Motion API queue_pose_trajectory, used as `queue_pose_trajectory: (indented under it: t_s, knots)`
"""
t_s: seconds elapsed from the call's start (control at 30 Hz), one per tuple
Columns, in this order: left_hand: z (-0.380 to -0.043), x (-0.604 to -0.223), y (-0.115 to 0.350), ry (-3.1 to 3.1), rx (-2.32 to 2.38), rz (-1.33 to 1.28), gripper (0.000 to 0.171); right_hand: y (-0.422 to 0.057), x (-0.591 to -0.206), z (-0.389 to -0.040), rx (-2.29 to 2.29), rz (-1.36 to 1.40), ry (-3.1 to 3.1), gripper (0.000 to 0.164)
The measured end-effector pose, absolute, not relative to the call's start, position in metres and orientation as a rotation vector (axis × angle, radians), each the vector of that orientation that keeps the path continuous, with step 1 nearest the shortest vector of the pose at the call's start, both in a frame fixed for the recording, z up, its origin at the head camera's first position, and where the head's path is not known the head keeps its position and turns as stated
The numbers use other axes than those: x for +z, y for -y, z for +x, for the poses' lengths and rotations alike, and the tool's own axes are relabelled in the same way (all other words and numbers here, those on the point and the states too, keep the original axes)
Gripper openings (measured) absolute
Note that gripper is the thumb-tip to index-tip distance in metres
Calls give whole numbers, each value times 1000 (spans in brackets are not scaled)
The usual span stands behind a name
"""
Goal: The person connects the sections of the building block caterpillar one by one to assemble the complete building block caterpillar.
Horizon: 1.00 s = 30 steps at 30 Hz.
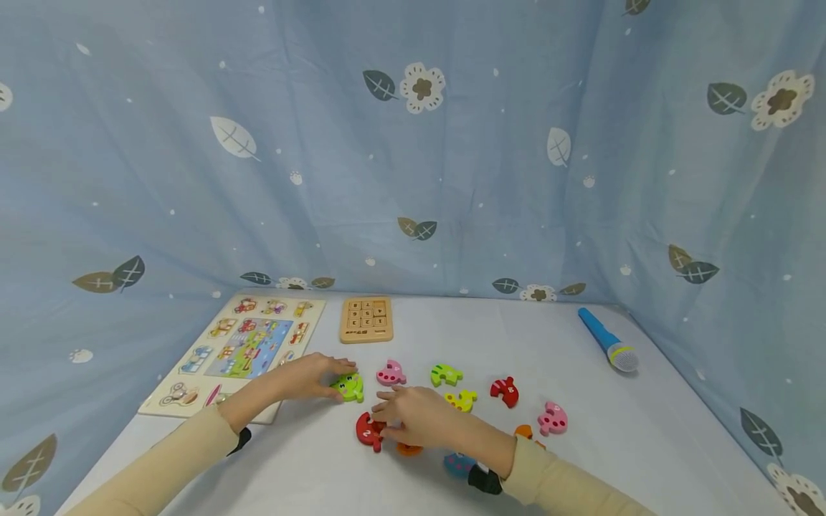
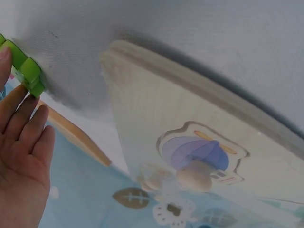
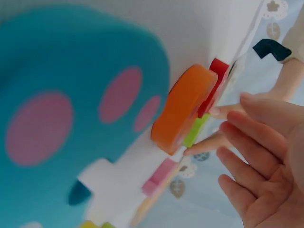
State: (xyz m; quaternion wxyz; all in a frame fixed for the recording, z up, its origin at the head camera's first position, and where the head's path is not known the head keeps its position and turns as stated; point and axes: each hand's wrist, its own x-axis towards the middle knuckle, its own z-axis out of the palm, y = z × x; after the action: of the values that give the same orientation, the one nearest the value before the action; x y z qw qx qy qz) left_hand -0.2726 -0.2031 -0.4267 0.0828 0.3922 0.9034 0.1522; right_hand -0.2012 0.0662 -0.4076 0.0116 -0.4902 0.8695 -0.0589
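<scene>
In the head view, my left hand [image 1: 312,376] pinches a bright green toy piece with a smiling face [image 1: 350,388] between thumb and fingers, low over the table. The left wrist view shows the thumb on one side of this green piece [image 2: 29,76] and fingertips on the other. My right hand [image 1: 422,416] reaches over the middle, fingertips beside a red piece numbered 2 [image 1: 368,432]. In the right wrist view its fingers [image 3: 251,142] are loosely extended, holding nothing. An orange piece [image 3: 183,111] and a spotted blue piece [image 1: 457,465] lie under that arm, partly hidden.
A wooden picture puzzle board [image 1: 187,383] lies at left, a wooden number slide puzzle [image 1: 366,331] at the back. Pink [image 1: 391,373], striped green [image 1: 445,374], yellow [image 1: 462,400] and red [image 1: 505,392] pieces are scattered centrally. At the right is a blue toy microphone [image 1: 606,339].
</scene>
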Motion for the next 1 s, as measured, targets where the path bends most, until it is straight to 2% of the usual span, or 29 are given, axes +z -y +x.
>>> queue_pose_trajectory:
  t_s: [0.3, 0.8, 1.0]
  knots:
    - [-267, -429, 209, -2708, 445, 1183, 58, -71, -411, -190, -105, -1541, -2628, 30]
    - [-264, -425, 207, -2709, 438, 1171, 56, -71, -409, -207, -105, -1344, -2755, 33]
    - [-263, -424, 210, -2711, 441, 1172, 57, -69, -403, -214, -179, -1280, -2737, 26]
